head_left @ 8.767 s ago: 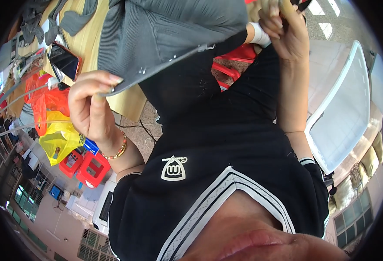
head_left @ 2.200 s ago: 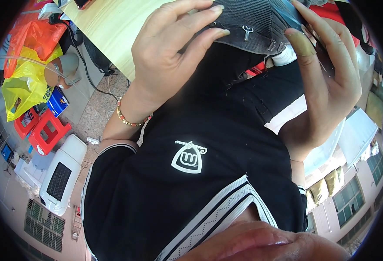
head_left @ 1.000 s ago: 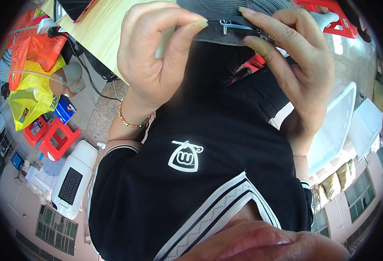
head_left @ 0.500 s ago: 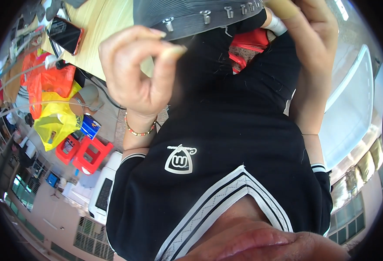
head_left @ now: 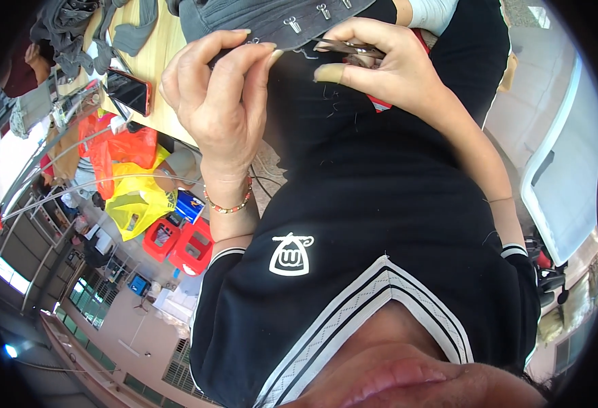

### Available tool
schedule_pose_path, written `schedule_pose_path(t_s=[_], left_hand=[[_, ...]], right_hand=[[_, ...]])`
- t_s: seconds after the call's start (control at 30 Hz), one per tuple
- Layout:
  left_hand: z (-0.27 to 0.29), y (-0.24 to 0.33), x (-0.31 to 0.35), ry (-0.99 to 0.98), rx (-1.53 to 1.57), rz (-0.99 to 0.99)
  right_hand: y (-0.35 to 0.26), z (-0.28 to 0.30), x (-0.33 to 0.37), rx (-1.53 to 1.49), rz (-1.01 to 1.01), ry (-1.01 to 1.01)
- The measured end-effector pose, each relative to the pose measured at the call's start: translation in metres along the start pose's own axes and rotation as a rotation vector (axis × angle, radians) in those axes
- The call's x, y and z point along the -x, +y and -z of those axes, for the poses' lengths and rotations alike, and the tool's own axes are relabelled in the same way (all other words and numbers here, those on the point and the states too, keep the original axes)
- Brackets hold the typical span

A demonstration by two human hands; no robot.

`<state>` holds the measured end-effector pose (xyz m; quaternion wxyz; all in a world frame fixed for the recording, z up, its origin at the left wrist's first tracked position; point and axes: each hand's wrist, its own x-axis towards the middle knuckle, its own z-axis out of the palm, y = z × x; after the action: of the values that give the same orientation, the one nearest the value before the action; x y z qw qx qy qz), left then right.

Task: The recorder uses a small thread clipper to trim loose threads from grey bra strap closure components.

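Observation:
A dark grey garment (head_left: 244,17) lies across the top of the view, with metal hooks (head_left: 292,26) in a row along its near edge. My left hand (head_left: 220,95) is closed in a pinch at the edge's near left corner, beside one hook partly covered by its fingers. My right hand (head_left: 394,71) is closed around small metal thread snips (head_left: 343,47), their tips pointing left, close to the garment's edge. A short loose thread (head_left: 305,54) hangs from the edge between my two hands. Thread scraps (head_left: 333,102) cling to my black clothes.
A pale wooden table (head_left: 166,75) stands at the upper left, with a phone (head_left: 129,92) and more grey cloth (head_left: 135,30) on it. Below are orange and yellow plastic bags (head_left: 139,204) and red stools (head_left: 193,248). A pale translucent panel (head_left: 557,177) stands at right.
My right hand has come left and down from the upper right, and the snips now show in it. My left hand has shifted slightly right. The garment's hooked edge has moved slightly.

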<state>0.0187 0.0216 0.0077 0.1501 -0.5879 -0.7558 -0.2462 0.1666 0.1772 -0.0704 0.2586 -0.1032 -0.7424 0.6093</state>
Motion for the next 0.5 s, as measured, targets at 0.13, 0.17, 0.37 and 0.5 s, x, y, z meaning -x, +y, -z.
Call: schedule_pose_path(t_s=[0.13,0.17,0.37,0.5], left_hand=[[0.001,-0.002,-0.008,0.006,0.007,0.029],[0.003,-0.004,-0.01,-0.028,0.015,0.004],[0.007,-0.002,-0.022,-0.182,-0.037,-0.063],[0.012,-0.005,-0.033,-0.196,-0.017,-0.115]], right_hand=[[-0.004,0.001,-0.006,0.116,-0.125,-0.087],[-0.002,0.001,-0.007,0.139,-0.024,-0.01],[-0.028,0.011,-0.029,-0.106,-0.159,0.002],[-0.02,0.016,-0.028,-0.199,-0.108,0.089]])
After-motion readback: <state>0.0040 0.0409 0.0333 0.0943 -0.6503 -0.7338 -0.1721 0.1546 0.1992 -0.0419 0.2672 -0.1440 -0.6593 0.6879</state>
